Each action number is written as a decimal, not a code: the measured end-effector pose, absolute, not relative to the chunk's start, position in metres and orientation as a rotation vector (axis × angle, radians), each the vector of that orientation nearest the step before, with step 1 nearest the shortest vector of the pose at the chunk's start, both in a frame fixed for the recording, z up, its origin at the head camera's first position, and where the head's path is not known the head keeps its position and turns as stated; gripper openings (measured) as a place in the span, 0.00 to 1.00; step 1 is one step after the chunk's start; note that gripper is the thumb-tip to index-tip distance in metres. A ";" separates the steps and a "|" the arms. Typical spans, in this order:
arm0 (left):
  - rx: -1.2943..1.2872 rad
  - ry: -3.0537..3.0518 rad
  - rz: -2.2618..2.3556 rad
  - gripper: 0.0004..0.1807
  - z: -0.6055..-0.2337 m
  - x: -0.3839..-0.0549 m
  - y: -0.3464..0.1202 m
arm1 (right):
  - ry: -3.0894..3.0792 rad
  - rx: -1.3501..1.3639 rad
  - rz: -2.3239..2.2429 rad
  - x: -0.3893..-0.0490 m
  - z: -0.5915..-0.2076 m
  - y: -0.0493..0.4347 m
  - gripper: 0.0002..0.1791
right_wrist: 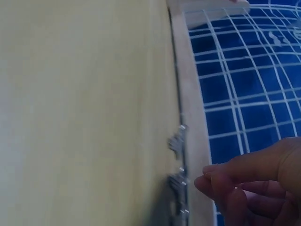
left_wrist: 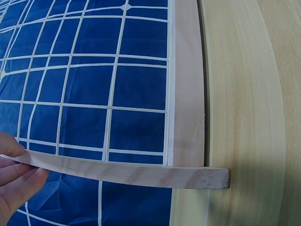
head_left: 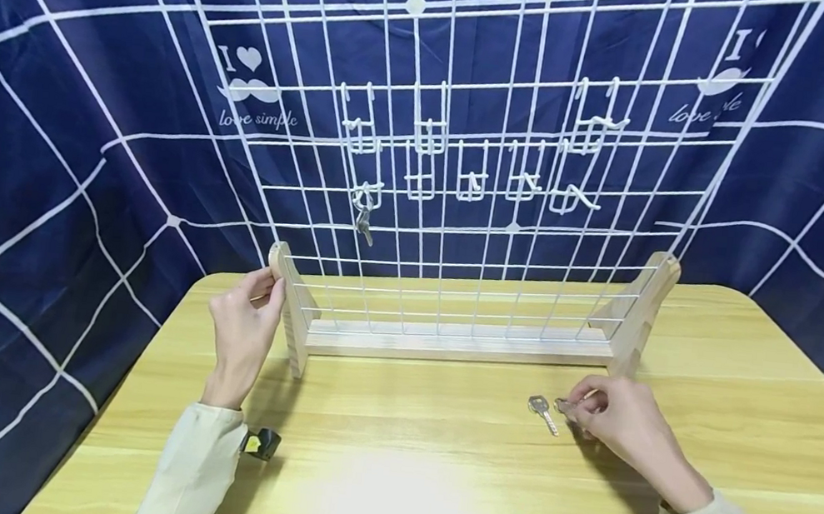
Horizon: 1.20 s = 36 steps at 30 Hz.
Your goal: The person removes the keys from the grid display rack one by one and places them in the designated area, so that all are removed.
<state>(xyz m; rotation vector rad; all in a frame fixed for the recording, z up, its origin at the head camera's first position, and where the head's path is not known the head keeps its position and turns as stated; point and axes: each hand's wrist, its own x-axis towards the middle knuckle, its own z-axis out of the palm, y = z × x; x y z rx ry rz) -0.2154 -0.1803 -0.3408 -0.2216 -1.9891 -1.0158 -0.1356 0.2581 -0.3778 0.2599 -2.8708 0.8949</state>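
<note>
My left hand (head_left: 245, 319) holds the top of the left wooden upright (head_left: 291, 311) of a white wire grid rack (head_left: 497, 165). In the left wrist view, fingers and thumb sit on either side of that wooden strip (left_wrist: 122, 174). On the right, my right hand (head_left: 621, 417) hovers low over the table with bent fingers, right by a silver key (head_left: 563, 406) that it partly covers. The right wrist view, though blurred, shows a gap between fingertips and the key (right_wrist: 178, 190). Another silver key (head_left: 543, 414) lies just left of it.
Several white wire hooks (head_left: 471, 181) hang on the grid. A key (head_left: 364, 223) dangles from the lower left hook (head_left: 366, 194). The grid stands in a wooden base bar (head_left: 447, 349) on the wood-grain table (head_left: 394, 423). Dark blue patterned cloth (head_left: 74, 171) surrounds the table.
</note>
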 end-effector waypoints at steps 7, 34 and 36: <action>-0.222 -1.990 -1.012 0.08 -0.340 -0.216 -0.181 | -2.814 0.255 0.880 -0.138 -0.372 0.260 0.06; -0.226 -1.991 -1.025 0.08 -0.338 -0.217 -0.177 | -2.815 0.771 0.498 -0.167 -0.383 0.245 0.09; -0.225 -1.995 -1.025 0.08 -0.338 -0.217 -0.177 | -2.818 0.767 0.521 -0.167 -0.384 0.246 0.09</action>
